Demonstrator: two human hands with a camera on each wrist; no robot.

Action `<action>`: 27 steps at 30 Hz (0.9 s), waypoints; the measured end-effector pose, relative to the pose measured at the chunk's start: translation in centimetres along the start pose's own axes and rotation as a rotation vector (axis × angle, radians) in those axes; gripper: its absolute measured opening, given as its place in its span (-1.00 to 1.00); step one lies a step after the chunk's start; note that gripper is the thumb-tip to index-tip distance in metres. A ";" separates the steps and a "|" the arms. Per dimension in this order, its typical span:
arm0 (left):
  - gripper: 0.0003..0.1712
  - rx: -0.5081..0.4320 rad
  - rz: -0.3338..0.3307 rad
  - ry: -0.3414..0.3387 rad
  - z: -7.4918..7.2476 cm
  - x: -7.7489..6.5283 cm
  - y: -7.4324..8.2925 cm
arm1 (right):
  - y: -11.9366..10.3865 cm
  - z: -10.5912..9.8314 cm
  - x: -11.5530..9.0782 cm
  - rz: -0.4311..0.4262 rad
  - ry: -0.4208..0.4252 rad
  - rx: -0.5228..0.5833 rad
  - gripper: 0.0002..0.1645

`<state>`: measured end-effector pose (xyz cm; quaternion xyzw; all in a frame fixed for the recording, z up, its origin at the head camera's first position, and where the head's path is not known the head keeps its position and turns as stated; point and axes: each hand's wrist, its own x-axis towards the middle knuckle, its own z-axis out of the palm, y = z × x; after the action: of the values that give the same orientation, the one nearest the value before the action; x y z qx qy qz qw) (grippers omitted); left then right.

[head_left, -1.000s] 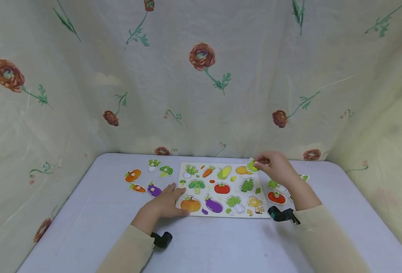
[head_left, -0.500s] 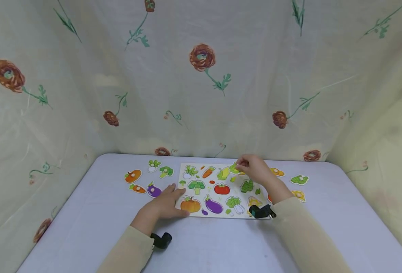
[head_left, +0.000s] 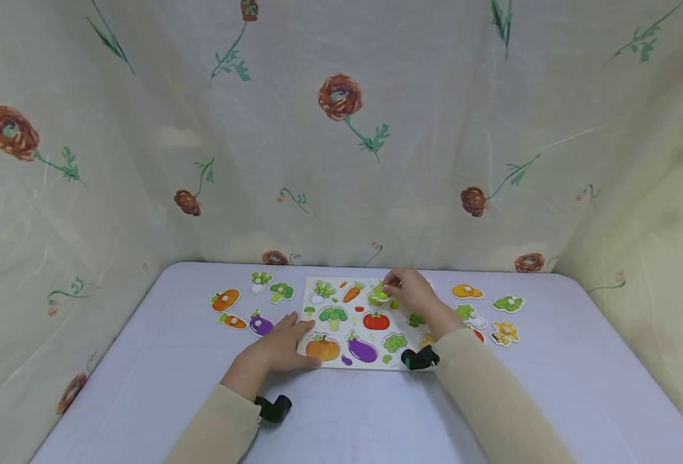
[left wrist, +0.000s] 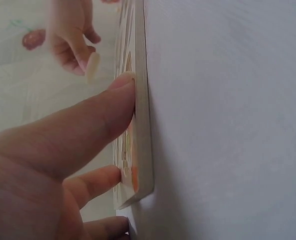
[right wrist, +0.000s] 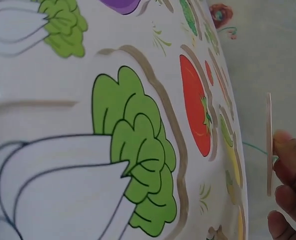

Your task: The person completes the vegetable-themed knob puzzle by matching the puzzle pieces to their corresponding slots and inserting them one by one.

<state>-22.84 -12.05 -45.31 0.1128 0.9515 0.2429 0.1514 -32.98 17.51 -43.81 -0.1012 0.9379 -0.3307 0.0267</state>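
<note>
My right hand (head_left: 413, 293) pinches a green-and-yellow corn puzzle piece (head_left: 378, 294) above the top middle of a white vegetable puzzle board (head_left: 355, 323). The right wrist view catches this thin piece (right wrist: 269, 145) edge-on, raised off the board, with thumb and fingers behind it. Its corn-shaped recess is mostly covered. At the board's lower left corner rests my left hand (head_left: 283, 345), fingers spread. The left wrist view shows the left thumb (left wrist: 100, 112) lying on the board's near edge and a finger touching its side.
Left of the board lie pumpkin (head_left: 225, 299), radish (head_left: 261, 281), broccoli (head_left: 281, 292), carrot (head_left: 233, 321) and eggplant (head_left: 261, 324) pieces. On the right are potato (head_left: 467, 292), pea-green (head_left: 508, 304), mushroom (head_left: 505, 332) and bok choy pieces, plus a partly hidden tomato. A flowered curtain (head_left: 341, 193) encloses the table.
My right hand has carried the corn piece leftward from the board's upper right corner to its top middle. The left hand has stayed in place.
</note>
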 end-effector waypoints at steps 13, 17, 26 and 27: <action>-0.02 -0.020 -0.004 0.000 -0.2 -0.2 0.2 | 1.0 2.3 1.3 0.034 0.019 -0.049 -0.90; -0.02 -0.016 -0.005 0.000 -0.1 -0.2 0.2 | 1.0 2.7 1.5 0.056 0.024 -0.034 -0.91; -0.02 -0.021 -0.014 -0.003 0.0 -0.1 0.0 | 1.0 3.1 1.9 0.065 0.033 -0.044 -0.92; -0.02 -0.020 -0.012 -0.002 0.0 -0.1 0.0 | 1.0 3.1 1.9 0.066 0.031 -0.046 -0.92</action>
<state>-22.74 -12.09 -45.27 0.1056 0.9495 0.2516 0.1548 -34.65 15.97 -46.85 -0.0654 0.9484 -0.3095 0.0207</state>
